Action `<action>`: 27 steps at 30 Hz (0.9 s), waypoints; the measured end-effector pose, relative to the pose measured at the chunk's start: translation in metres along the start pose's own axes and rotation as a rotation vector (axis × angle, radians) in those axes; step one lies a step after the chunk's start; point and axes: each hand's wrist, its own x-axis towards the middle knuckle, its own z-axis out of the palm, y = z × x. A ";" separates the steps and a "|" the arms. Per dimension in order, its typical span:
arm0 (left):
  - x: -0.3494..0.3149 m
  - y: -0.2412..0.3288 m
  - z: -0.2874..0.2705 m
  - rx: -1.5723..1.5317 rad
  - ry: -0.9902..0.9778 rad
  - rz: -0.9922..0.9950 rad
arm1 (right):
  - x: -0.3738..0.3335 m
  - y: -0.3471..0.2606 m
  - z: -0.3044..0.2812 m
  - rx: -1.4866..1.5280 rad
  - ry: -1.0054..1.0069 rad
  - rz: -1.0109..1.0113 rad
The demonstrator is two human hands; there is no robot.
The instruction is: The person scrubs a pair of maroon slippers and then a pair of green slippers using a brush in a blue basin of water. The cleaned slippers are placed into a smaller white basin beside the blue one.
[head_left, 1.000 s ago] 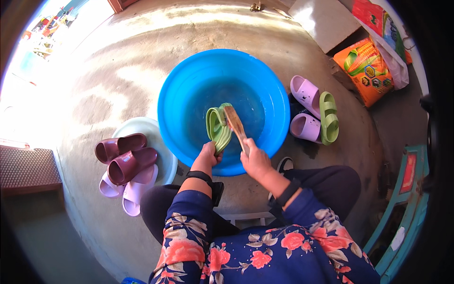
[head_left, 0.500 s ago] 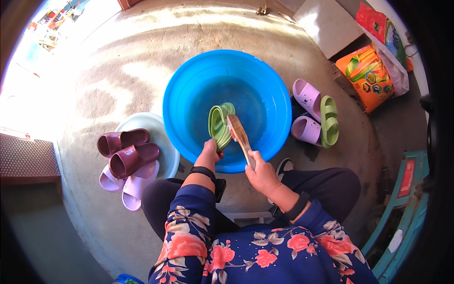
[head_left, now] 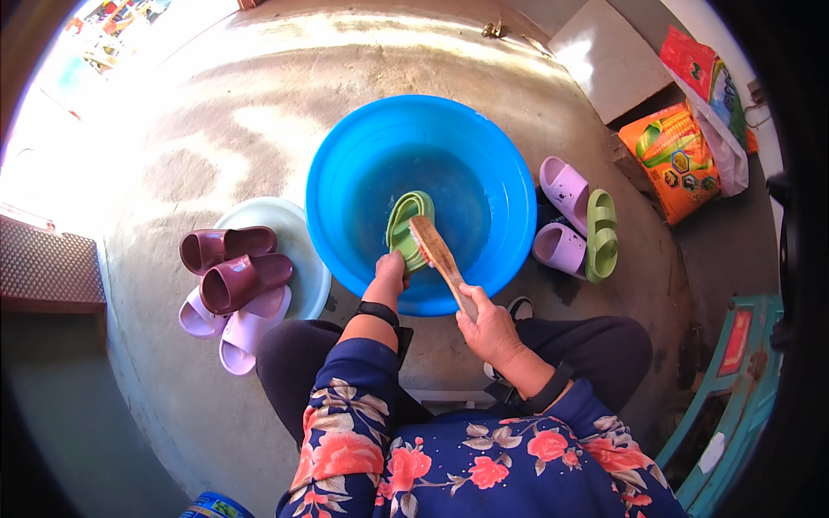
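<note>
A green slipper is held tilted over the water in a large blue basin. My left hand is closed round the slipper's near end. In my right hand is the handle of a wooden scrubbing brush, its bristles down against the slipper's right side. The brush head hides part of the slipper. Both forearms reach in from the lower edge, over the basin's near rim.
Left of the basin, dark red slippers and lilac slippers are piled partly on a pale round lid. To the right stand lilac slippers and a green slipper. An orange bag and a teal frame lie farther right.
My right hand and the brush have shifted slightly down along the slipper. The slipper has turned a little in my left hand. The whole view has shifted slightly.
</note>
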 end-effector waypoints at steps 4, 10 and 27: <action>0.003 -0.007 -0.002 0.182 0.026 0.167 | 0.001 0.001 0.003 0.006 -0.019 -0.003; 0.002 -0.017 0.005 0.243 0.114 0.262 | 0.022 0.002 0.003 0.551 -0.202 0.407; -0.011 -0.017 0.014 0.517 0.245 0.322 | 0.075 0.006 -0.018 2.089 -0.275 0.997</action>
